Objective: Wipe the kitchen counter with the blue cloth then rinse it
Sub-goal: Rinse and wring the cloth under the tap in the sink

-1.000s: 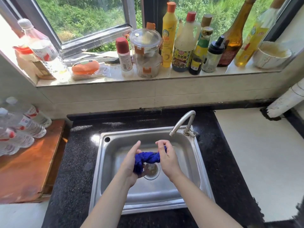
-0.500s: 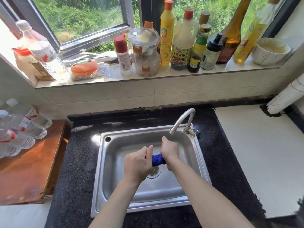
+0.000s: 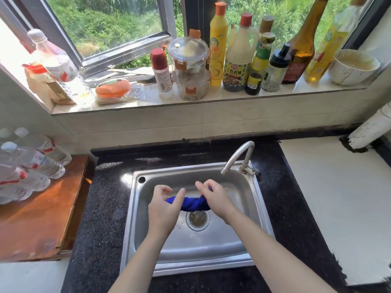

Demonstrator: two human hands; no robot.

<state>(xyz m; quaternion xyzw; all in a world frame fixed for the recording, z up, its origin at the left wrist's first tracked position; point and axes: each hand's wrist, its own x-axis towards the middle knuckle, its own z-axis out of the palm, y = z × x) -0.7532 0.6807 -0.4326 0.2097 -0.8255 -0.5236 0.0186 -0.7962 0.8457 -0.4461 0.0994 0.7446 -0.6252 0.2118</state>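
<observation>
The blue cloth [image 3: 193, 203] is twisted into a short roll and held over the drain of the steel sink [image 3: 249, 204]. My left hand [image 3: 164, 205] grips its left end, fingers partly loosened, thumb across the cloth. My right hand [image 3: 213, 197] holds the right end with curled fingers. The tap [image 3: 238, 156] stands at the sink's back right; no water is seen running. The black speckled counter [image 3: 101, 218] surrounds the sink.
A wooden board [image 3: 40, 218] with several water bottles [image 3: 31, 163] lies at the left. The windowsill [image 3: 211, 98] above holds several bottles, jars and a white bowl [image 3: 353, 66]. A white surface [image 3: 338, 197] and a white pipe [image 3: 372, 127] sit at the right.
The hands have moved apart and the twisted cloth shows longer between them. The fingers of both hands have loosened from the tight wringing grip.
</observation>
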